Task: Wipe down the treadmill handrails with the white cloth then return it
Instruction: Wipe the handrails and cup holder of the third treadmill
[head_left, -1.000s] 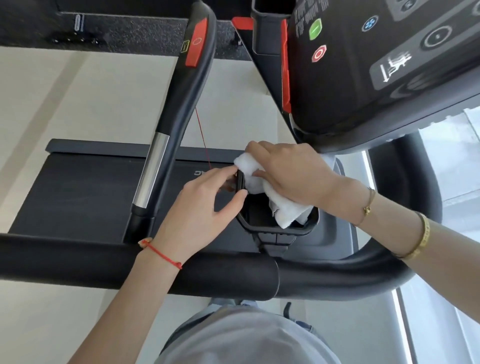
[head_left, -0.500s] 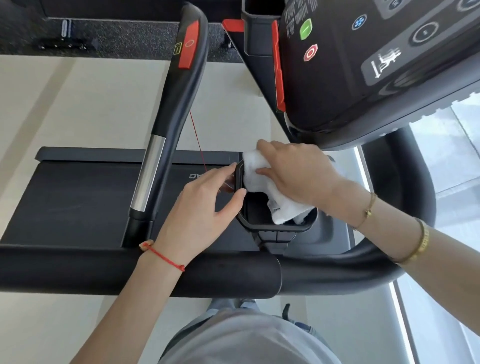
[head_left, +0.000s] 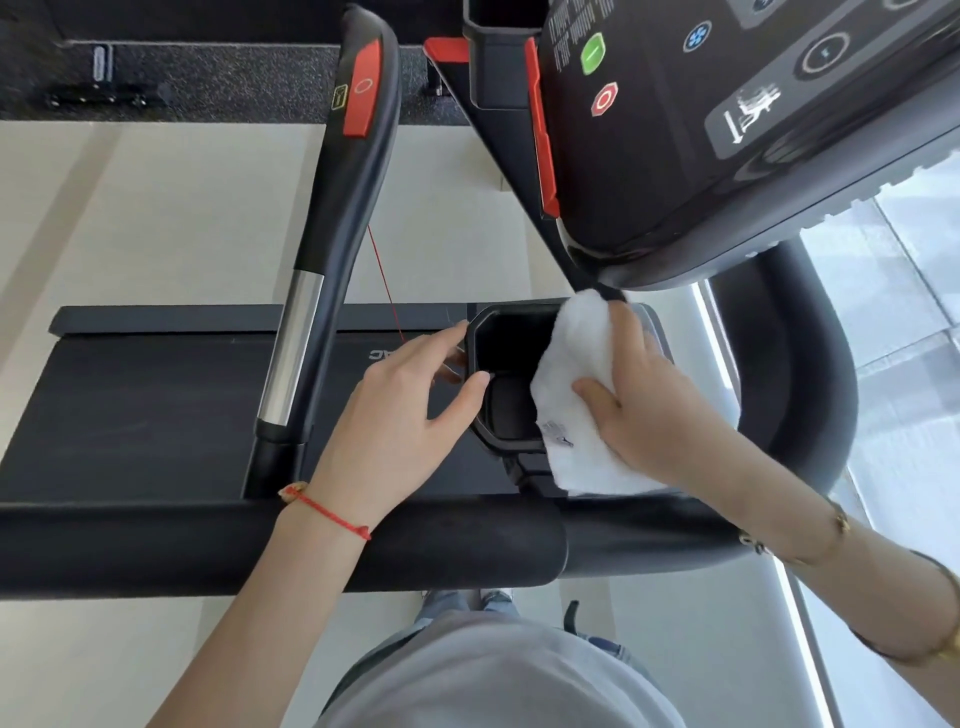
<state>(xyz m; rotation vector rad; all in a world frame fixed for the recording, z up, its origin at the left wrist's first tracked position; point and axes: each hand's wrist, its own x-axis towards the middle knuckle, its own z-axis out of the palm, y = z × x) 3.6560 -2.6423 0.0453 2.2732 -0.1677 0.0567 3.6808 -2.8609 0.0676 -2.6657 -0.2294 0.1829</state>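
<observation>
A white cloth (head_left: 576, 395), folded and limp, hangs over the right rim of a black cup holder (head_left: 506, 382), pinched by the right hand (head_left: 649, 400). It looks light and soft, best gathered mid-fold. The left hand (head_left: 400, 421), fingers spread and empty, touches the holder's left rim.

The console (head_left: 727, 130) carries a green button (head_left: 592, 53) marked with a white bar, a red octagonal button (head_left: 604, 98) with a white ring, a blue fan sign (head_left: 696, 36), a white runner-on-incline pictogram (head_left: 753, 111) and small print too fine to read. The belt deck (head_left: 156, 405) shows upside-down letters, partly hidden. The handrail's red pad (head_left: 362, 88) bears a ring outline; a yellow square sign (head_left: 340, 97) sits beside it.
</observation>
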